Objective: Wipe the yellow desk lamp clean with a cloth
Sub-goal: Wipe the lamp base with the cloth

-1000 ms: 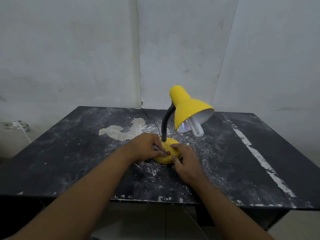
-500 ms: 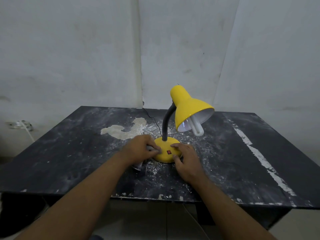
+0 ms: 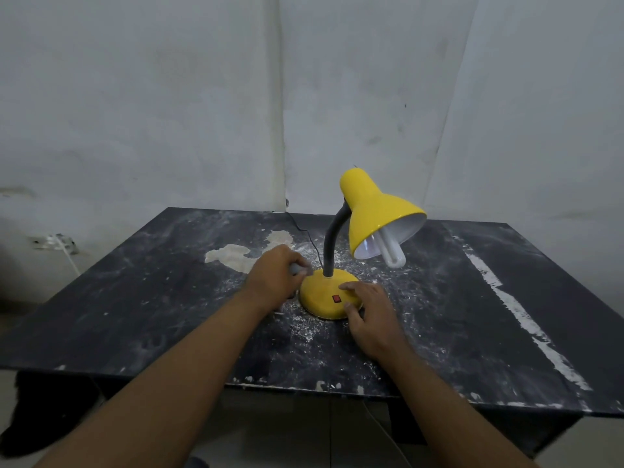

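Note:
The yellow desk lamp [image 3: 368, 211] stands mid-table on a round yellow base [image 3: 322, 297] with a red switch, a dark bendy neck and a white bulb in its shade. My left hand [image 3: 275, 275] curls round a small grey cloth [image 3: 297, 269], mostly hidden in the fist, at the base's left edge. My right hand [image 3: 369, 309] rests on the right front of the base, its fingers on the yellow top and thumb against the rim.
The dark table [image 3: 135, 298] is dusted with white powder and has a pale patch [image 3: 243, 253] behind my left hand. A black cord [image 3: 305, 233] runs from the lamp to the back wall. A white stripe [image 3: 520, 315] crosses the right side.
My left hand with the cloth has slid from the front of the base round to its left side. My right hand has stayed on the base.

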A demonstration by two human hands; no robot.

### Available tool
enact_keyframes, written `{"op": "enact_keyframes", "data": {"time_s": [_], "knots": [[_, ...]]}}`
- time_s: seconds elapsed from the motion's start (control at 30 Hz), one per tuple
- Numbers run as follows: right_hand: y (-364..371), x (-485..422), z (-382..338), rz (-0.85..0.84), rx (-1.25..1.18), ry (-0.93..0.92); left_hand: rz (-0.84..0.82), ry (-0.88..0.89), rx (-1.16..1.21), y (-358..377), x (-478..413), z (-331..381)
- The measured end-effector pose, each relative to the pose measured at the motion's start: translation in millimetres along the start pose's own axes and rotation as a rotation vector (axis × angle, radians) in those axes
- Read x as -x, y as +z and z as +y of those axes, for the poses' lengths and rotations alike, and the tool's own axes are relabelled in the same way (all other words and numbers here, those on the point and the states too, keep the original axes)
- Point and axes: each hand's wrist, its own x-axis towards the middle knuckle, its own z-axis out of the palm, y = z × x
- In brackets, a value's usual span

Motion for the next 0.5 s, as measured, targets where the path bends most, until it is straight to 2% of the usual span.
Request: {"op": "enact_keyframes", "data": {"time_s": [0.07,0.13,0.23,0.37,0.5], "knots": [[0,0,1,-0.002,-0.011,-0.001,0.025,-0.020,0.085,8,-8,6],[1,-1,1,0.001,-0.016,0.004,-0.047,-0.045,0.139,16,-14,12],[1,0,0,0.011,-0.011,0.003,-0.145,-0.070,0.056,30,-22,13],[2,1,0,0.017,0.025,-0.038,-0.161,-0.108,0.030,40,-34,8],[3,-2,0,0.017,0.067,-0.082,-0.226,-0.057,0.023,42,-50,5]]}}
